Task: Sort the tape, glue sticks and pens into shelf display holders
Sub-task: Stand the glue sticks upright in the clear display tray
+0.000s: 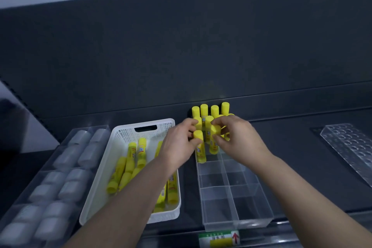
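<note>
Several yellow glue sticks (214,111) stand upright in the far compartments of a clear divided holder (233,193). My left hand (179,145) pinches one upright glue stick (199,148) at the holder's left side. My right hand (239,139) grips the cap of another upright glue stick (213,143) just beside it. Both sticks stand in the holder's compartments. A white perforated basket (120,139) to the left holds several more glue sticks (130,159) lying flat, partly hidden by my left forearm.
A clear holder (48,183) at the far left holds several whitish tape rolls in two rows. A clear rack with round holes (350,145) lies at the right. A dark back panel rises behind the shelf. A green-and-yellow price label (219,238) sits on the front edge.
</note>
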Demonstrator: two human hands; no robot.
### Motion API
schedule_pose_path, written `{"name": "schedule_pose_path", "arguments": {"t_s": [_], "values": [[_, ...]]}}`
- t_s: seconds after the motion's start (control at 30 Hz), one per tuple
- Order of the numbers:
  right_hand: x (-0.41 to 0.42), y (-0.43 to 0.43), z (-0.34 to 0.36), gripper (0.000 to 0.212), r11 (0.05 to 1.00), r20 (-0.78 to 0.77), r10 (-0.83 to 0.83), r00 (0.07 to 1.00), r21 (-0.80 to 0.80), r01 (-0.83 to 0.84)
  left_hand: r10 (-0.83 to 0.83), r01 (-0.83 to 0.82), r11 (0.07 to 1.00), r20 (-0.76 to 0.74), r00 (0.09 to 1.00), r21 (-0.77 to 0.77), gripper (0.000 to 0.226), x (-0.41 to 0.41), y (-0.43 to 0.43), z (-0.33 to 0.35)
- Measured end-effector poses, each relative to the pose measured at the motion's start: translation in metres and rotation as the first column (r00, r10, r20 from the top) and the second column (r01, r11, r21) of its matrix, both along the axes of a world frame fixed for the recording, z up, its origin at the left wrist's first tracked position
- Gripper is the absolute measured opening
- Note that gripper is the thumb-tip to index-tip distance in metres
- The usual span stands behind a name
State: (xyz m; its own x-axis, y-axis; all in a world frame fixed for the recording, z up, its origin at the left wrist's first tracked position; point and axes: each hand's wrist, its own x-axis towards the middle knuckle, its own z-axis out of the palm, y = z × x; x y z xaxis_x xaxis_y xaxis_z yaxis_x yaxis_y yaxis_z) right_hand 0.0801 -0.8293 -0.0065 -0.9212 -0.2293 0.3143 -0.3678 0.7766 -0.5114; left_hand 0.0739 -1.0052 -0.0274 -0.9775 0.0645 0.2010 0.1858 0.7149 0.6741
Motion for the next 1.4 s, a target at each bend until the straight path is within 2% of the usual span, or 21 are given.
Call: {"name": "schedule_pose_path", "arguments": {"t_s": [0.27,0.47,0.63,0.8,0.87,0.93,1.03,1.23,1.3,1.4], "values": [[0.001,-0.005,-0.013,0.035,0.971,0.08,-0.032,0.996,0.237,0.013,0.115,-0.117,0.992,-0.055,0.992,-0.045,0.033,-0.003,-0.024,0.006],[0.009,-0.01,-0.001,0.043,0.961,-0.069,-0.027,0.997,0.272,0.045,0.184,-0.182,0.983,-0.065,0.981,0.031,0.027,-0.002,-0.044,0.012],[0.019,-0.041,0.009,0.026,0.979,-0.318,0.032,0.948,0.199,0.034,0.347,-0.34,0.937,-0.107,0.932,0.075,0.022,0.001,-0.093,0.022],[0.026,-0.082,0.002,0.016,0.974,-0.282,0.118,0.952,0.221,-0.055,0.387,-0.386,0.922,-0.046,0.921,0.036,0.022,0.013,-0.132,0.02],[0.028,-0.095,-0.006,0.019,0.965,-0.213,0.126,0.969,0.251,-0.07,0.385,-0.385,0.923,-0.015,0.923,-0.009,0.018,0.016,-0.14,0.013],[0.029,-0.103,-0.016,0.024,0.95,-0.163,0.121,0.979,0.305,-0.067,0.346,-0.338,0.936,0.076,0.935,-0.1,0.017,0.018,-0.142,0.005],[0.031,-0.11,-0.03,0.021,0.941,-0.155,0.113,0.981,0.332,-0.056,0.295,-0.251,0.944,0.211,0.932,-0.213,0.027,0.014,-0.135,-0.006],[0.03,-0.11,-0.043,0.01,0.962,-0.183,0.102,0.978,0.268,-0.05,0.345,-0.224,0.85,0.183,0.921,-0.476,0.035,-0.003,-0.106,-0.017],[0.03,-0.111,-0.044,0.008,0.963,-0.185,0.093,0.978,0.265,-0.042,0.364,-0.213,0.821,0.198,0.91,-0.53,0.037,-0.007,-0.1,-0.021],[0.029,-0.111,-0.045,0.008,0.96,-0.18,0.09,0.98,0.278,-0.038,0.373,-0.209,0.803,0.196,0.907,-0.559,0.027,-0.011,-0.096,-0.022]]}}
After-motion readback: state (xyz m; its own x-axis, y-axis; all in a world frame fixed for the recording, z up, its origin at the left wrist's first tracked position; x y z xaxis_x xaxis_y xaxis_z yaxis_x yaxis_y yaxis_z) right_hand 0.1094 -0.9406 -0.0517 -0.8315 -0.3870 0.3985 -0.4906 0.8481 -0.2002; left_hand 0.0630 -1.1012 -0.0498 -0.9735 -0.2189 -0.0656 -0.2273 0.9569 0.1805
